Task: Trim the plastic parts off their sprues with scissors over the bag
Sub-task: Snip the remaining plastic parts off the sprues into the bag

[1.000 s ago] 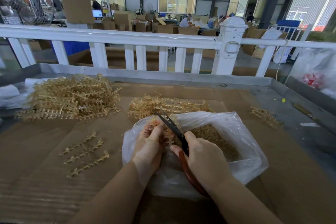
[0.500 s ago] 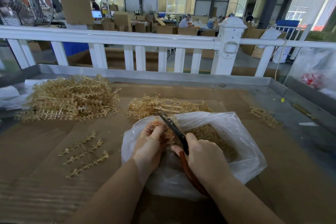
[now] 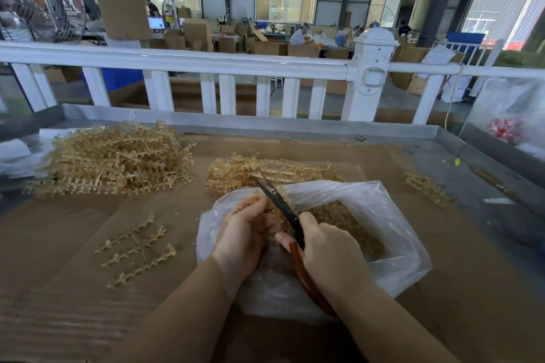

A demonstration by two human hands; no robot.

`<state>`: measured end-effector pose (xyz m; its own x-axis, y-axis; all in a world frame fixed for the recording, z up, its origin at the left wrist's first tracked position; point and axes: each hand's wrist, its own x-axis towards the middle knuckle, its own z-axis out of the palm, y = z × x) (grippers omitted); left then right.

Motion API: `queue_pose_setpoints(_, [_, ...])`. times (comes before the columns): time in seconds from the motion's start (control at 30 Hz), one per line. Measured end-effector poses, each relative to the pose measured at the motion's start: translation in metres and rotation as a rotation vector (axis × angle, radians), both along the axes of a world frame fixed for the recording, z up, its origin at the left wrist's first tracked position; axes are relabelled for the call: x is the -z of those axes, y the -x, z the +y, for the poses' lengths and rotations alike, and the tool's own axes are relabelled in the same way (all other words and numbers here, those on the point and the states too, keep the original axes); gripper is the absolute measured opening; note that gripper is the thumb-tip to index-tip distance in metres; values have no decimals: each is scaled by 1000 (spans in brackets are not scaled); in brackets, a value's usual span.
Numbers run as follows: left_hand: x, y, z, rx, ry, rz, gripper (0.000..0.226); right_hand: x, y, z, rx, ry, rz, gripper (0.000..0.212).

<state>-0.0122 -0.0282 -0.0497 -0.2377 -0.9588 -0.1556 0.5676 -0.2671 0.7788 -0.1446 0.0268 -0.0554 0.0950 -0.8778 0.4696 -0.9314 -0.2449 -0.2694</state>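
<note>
You are trimming: your left hand (image 3: pixel 244 233) is gripping a sprue (image 3: pixel 262 208) over the bag (image 3: pixel 383 215), at 6 o'clock on the worktop (image 3: pixel 73 244), while your right hand (image 3: pixel 330 250) is grasping the scissors (image 3: pixel 280 203). I judge you are needing next to close the blades on the next part.

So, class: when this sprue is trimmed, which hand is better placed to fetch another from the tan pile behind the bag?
Left hand: it holds only the sprue, while the right hand grips the red-handled scissors.

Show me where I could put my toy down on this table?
Bare cardboard lies left of the loose sprues, and on the right between the bag and the metal rim. It is crowded by the big sprue pile, the middle pile, and both hands.
</note>
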Motion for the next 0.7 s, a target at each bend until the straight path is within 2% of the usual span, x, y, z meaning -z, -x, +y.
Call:
queue_pose_setpoints(0.1, [0,0,0,25,6,29,37,2,1,0,-10,7,9,35])
queue_pose_setpoints(0.27, [0,-1,0,-18,-7,42,34,4,3,-2,-14,-3,27,28])
queue_pose_setpoints(0.47, [1,2,1,-89,1,-45,11,4,4,2,-5,-10,14,29])
queue_pose_setpoints(0.7, [-2,2,2,-60,-21,-92,18,7,3,0,19,-3,44,39])
